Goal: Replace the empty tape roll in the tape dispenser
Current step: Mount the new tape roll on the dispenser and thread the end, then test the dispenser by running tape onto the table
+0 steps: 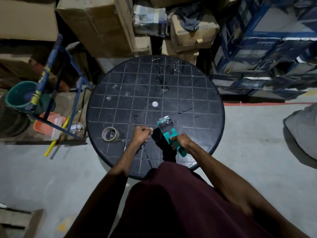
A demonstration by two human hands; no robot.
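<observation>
A teal tape dispenser (169,133) is held over the near part of the round black table (197,93), its metal blade end with clear tape pointing away from me. My right hand (180,140) grips its handle. My left hand (141,135) is closed just left of the dispenser, fingertips pinched on what looks like a strip of clear tape running towards the blade. A brown cardboard tape roll (110,134) lies flat on the table to the left of my left hand.
Scraps of clear tape (162,79) stick to the far part of the table. Cardboard boxes (103,23) and blue boxes (267,48) stand behind it. A blue metal frame (56,69), a green bucket (20,94) and an orange tray (48,123) are at the left.
</observation>
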